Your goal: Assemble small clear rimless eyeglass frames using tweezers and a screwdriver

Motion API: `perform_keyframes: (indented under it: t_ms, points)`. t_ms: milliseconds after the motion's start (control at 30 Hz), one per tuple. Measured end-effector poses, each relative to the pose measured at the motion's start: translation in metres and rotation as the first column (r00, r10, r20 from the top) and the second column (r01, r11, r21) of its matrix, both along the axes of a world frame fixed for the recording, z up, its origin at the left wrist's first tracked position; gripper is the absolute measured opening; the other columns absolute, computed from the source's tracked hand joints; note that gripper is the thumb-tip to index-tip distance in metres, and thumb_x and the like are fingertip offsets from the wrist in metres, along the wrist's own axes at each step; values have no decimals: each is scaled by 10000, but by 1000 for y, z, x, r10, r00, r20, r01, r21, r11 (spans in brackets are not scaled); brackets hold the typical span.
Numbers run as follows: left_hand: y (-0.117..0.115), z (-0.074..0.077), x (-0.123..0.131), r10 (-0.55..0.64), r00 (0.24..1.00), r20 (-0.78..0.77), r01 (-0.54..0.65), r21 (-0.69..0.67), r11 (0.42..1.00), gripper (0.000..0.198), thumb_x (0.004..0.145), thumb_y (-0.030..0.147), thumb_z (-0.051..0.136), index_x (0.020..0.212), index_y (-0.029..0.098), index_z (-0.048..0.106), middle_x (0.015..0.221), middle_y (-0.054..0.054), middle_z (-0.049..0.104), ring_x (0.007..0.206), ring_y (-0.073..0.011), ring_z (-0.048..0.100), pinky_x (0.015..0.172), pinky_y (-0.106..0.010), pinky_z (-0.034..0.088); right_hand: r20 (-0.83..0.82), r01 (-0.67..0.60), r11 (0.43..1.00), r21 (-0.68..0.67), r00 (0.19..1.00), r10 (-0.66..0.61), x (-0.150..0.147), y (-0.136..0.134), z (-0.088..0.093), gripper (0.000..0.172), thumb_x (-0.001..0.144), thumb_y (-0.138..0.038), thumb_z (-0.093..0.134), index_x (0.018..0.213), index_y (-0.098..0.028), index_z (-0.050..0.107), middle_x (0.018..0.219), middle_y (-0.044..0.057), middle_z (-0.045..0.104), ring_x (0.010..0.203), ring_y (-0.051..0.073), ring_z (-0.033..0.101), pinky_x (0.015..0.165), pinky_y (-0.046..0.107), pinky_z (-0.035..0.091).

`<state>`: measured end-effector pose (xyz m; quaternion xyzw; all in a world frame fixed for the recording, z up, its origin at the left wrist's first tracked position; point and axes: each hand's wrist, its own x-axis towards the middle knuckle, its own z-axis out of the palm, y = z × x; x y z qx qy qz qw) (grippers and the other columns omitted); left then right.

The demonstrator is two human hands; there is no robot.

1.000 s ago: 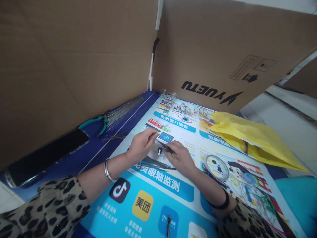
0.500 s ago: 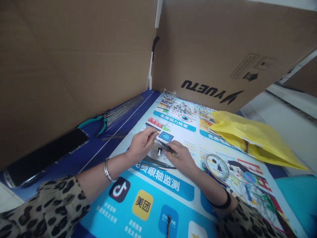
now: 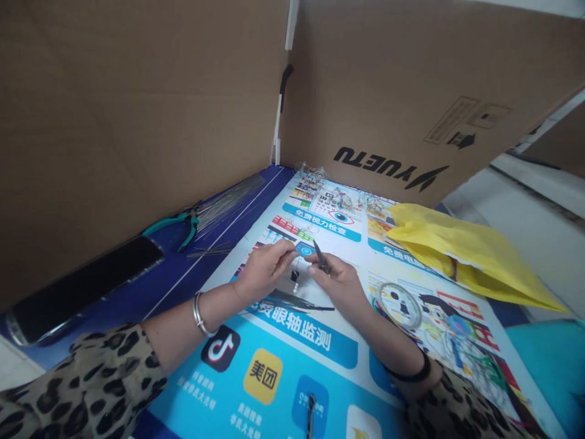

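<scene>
My left hand is closed, thumb and forefinger pinched on what looks like a thin wire, too fine to see clearly. Below the fingertips hangs a small black and silver beaded piece. Close to its right, my right hand is closed around a slim dark pointed tool, apparently tweezers, with the point upward. Its thumb and fingertip come near the left fingertips. Whether they also grip the wire cannot be made out. Dark strands lie on the printed sheet beneath both hands.
Teal-handled pliers lie by straight wires at left, behind a black phone. At right are a clear tape roll, coloured cords and a yellow bag. Cardboard walls stand behind.
My right hand has turned the dark tool from pointing toward the left hand to pointing upward. Its fingertips have come closer to my left fingertips. The beaded piece still hangs below.
</scene>
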<state>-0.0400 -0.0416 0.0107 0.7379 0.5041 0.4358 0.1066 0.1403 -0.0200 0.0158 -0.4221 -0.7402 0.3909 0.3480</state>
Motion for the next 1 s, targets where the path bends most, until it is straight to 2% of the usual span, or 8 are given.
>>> perform_keyframes:
  t_ms: [133, 267, 467, 600, 733, 800, 933, 1000]
  points:
    - [-2, 1, 6, -32, 999, -22, 31, -60, 998, 177, 876, 280, 385, 787, 179, 500, 623, 20, 527, 575, -97, 486, 564, -209, 359, -73, -111, 993, -39, 992, 108, -6, -4, 4, 247, 776, -328, 547, 979, -201, 611, 861, 0, 642, 813, 160, 575, 759, 293, 432]
    - [-2, 3, 8, -94, 992, 81, 108, -181, 977, 175, 869, 302, 404, 788, 176, 495, 643, 21, 528, 590, -92, 490, 572, -207, 363, -76, -102, 993, -59, 992, 97, -8, -2, 2, 199, 777, -327, 541, 887, -187, 630, 812, -2, 641, 783, 160, 574, 744, 291, 430]
    - [4, 1, 3, -244, 889, 387, 390, -365, 845, 186, 851, 332, 438, 784, 162, 473, 615, 34, 505, 567, -80, 481, 552, -196, 379, -112, -38, 992, -117, 993, 25, -2, 4, -3, 162, 737, -333, 583, 796, -185, 616, 712, -15, 613, 690, 136, 549, 669, 271, 425]
    - [6, 2, 0, -334, 866, 372, 478, -421, 771, 195, 829, 305, 469, 738, 141, 522, 669, 15, 528, 634, -84, 498, 607, -204, 393, -81, -14, 993, -115, 997, 5, 0, 5, 0, 160, 731, -334, 576, 761, -180, 605, 683, -19, 597, 641, 119, 520, 618, 251, 401]
    - [7, 4, -3, -405, 855, 323, 518, -490, 701, 171, 819, 279, 475, 762, 135, 549, 667, 18, 539, 617, -78, 490, 593, -198, 386, -11, -12, 999, -48, 1000, 11, 0, 5, 6, 140, 732, -312, 560, 739, -178, 599, 662, -22, 589, 627, 114, 507, 609, 243, 387]
    - [7, 6, -4, -433, 862, 263, 506, -488, 711, 156, 816, 246, 465, 764, 135, 561, 658, 18, 544, 609, -78, 487, 590, -197, 381, 25, -10, 1000, 1, 1000, 10, 1, 5, 8, 129, 735, -297, 550, 747, -180, 602, 689, -16, 602, 653, 121, 521, 632, 247, 393]
    - [9, 9, -4, -447, 891, 82, 438, -418, 796, 141, 787, 194, 482, 756, 139, 609, 700, 0, 578, 670, -95, 521, 643, -214, 387, 87, -13, 996, 91, 996, 5, 1, 5, 7, 122, 739, -278, 537, 766, -182, 608, 710, -6, 607, 669, 124, 526, 640, 245, 393]
    - [9, 9, -4, -439, 896, 63, 425, -408, 808, 137, 778, 187, 495, 775, 145, 625, 735, -7, 603, 702, -101, 539, 663, -220, 390, 107, -26, 994, 109, 994, 14, 1, 5, 6, 123, 744, -273, 531, 770, -181, 608, 712, -5, 604, 664, 121, 521, 638, 243, 392]
